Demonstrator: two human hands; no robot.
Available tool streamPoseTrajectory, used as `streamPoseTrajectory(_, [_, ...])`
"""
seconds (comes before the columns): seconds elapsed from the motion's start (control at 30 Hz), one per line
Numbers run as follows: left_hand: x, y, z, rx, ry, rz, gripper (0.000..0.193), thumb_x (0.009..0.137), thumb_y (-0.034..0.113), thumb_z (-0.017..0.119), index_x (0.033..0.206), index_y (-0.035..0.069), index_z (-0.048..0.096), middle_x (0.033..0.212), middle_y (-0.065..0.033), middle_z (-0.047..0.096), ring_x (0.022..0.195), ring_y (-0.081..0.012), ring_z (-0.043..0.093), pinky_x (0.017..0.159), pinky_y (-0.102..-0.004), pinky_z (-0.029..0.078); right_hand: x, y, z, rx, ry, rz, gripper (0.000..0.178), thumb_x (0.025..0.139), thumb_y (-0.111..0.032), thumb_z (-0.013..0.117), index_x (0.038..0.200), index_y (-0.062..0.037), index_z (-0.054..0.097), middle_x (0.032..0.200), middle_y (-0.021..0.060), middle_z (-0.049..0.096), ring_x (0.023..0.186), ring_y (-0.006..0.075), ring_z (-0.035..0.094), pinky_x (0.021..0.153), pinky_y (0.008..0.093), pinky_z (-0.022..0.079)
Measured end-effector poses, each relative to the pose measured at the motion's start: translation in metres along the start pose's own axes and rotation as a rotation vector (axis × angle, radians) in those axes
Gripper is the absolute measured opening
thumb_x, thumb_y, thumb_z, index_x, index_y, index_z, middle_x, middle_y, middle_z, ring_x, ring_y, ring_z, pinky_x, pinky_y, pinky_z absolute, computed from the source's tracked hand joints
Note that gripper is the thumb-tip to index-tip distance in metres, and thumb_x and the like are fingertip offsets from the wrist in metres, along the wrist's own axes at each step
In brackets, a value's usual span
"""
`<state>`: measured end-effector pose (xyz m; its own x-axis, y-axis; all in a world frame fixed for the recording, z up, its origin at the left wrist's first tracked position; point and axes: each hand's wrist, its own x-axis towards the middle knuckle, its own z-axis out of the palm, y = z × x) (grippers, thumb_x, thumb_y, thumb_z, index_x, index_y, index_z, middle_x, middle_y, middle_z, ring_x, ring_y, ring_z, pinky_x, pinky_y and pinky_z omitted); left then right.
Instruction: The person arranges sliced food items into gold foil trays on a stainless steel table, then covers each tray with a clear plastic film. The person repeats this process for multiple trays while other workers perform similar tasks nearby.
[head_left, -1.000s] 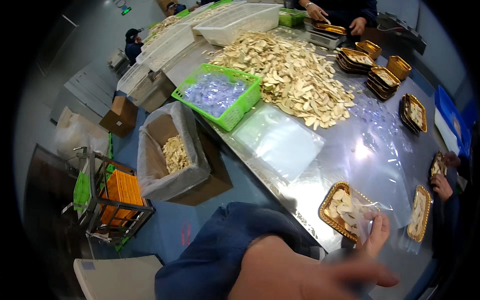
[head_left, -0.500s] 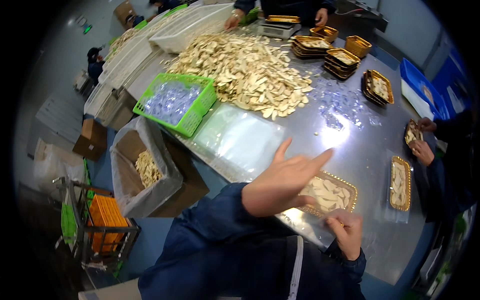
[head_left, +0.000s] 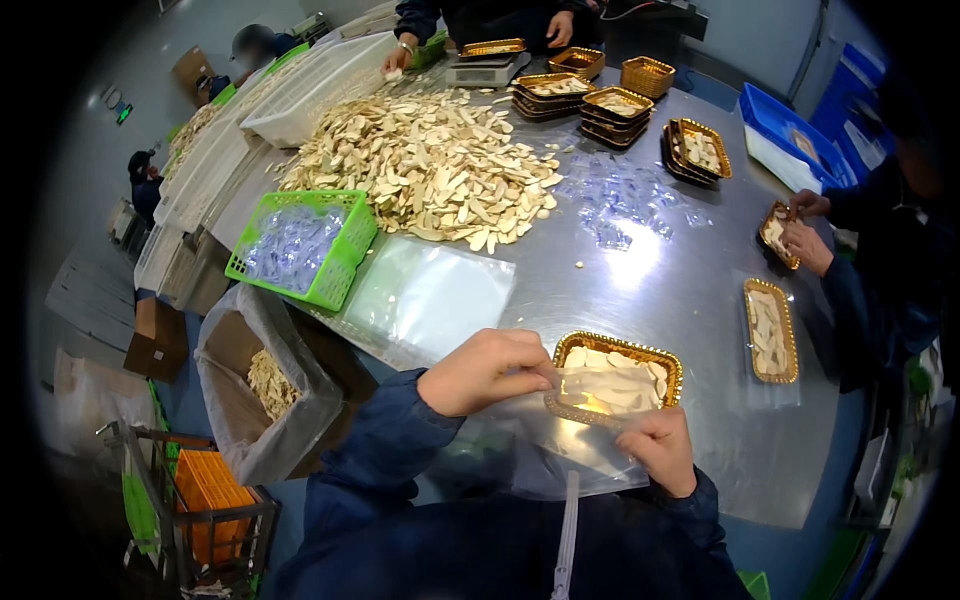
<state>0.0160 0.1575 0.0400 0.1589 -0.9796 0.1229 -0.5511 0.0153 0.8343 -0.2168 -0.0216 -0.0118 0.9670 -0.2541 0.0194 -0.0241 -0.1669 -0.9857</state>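
Note:
A clear plastic bag (head_left: 540, 462) is stretched between my two hands at the near edge of the steel table. My left hand (head_left: 487, 372) pinches one side of its mouth, and my right hand (head_left: 662, 448) pinches the other. Just beyond lies a gold tray (head_left: 676, 372) of pale dried slices (head_left: 635, 365); the bag's film overlaps its near part. Whether the tray's near edge is inside the bag or under it, I cannot tell. Left of my hands lies a stack of flat clear bags (head_left: 440, 292).
A big heap of slices (head_left: 425, 165) covers the far left, beside a green basket (head_left: 352, 240) of small clear packets. A bagged tray (head_left: 770, 330) lies at right, where another person's hands (head_left: 810, 240) hold a tray. Filled trays (head_left: 697, 150) stand stacked beyond. A lined carton (head_left: 225, 400) stands lower left.
My left hand was spread over the tray; now it has moved left and pinches the bag. The bag is now drawn open across the tray's near part. My view has shifted.

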Motion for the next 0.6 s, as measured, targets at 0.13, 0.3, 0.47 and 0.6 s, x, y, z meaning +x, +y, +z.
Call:
streamPoseTrajectory(0.13, [0.004,0.000,-0.011,0.088,-0.065,-0.081,0.010,0.085,0.010,0.067,0.090,0.002,0.068,0.082,-0.0125,0.062,0.080,-0.0295,0.062,0.072,-0.0359,0.049,0.003,-0.010,0.001,0.001,0.031,0.023,0.015,0.089,-0.010,0.062,0.088,0.0014,0.072,0.074,0.0082,0.067,0.066,0.0135,0.060,0.060,0.0268,0.045])
streamPoseTrajectory(0.3, [0.028,0.008,-0.002,0.893,0.513,0.260,0.035,0.072,0.002,0.069,0.107,0.009,0.064,0.093,-0.0113,0.064,0.077,-0.0335,0.058,0.072,-0.0417,0.048,0.016,0.007,0.012,0.129,0.036,0.163,0.013,0.084,-0.009,0.068,0.079,0.0013,0.064,0.069,0.0022,0.057,0.066,0.0076,0.050,0.061,0.0239,0.040])
streamPoseTrajectory(0.47, [0.015,0.016,0.044,0.466,-0.125,0.693,0.021,0.085,0.016,0.062,0.105,0.009,0.062,0.108,-0.0033,0.061,0.067,-0.0221,0.065,0.060,-0.0331,0.052,0.021,0.034,0.034,0.168,0.036,0.122,0.011,0.080,-0.005,0.071,0.078,-0.0003,0.061,0.066,-0.0022,0.053,0.063,0.0047,0.045,0.056,0.0238,0.036])
streamPoseTrajectory(0.6, [0.014,0.020,0.040,0.701,-0.313,0.438,0.027,0.083,0.021,0.064,0.108,0.010,0.057,0.099,-0.0018,0.054,0.065,-0.0155,0.065,0.053,-0.0282,0.052,0.021,0.020,0.043,0.197,0.013,0.119,0.014,0.080,-0.009,0.076,0.084,-0.0010,0.065,0.060,-0.0009,0.048,0.056,0.0060,0.044,0.052,0.0256,0.035])
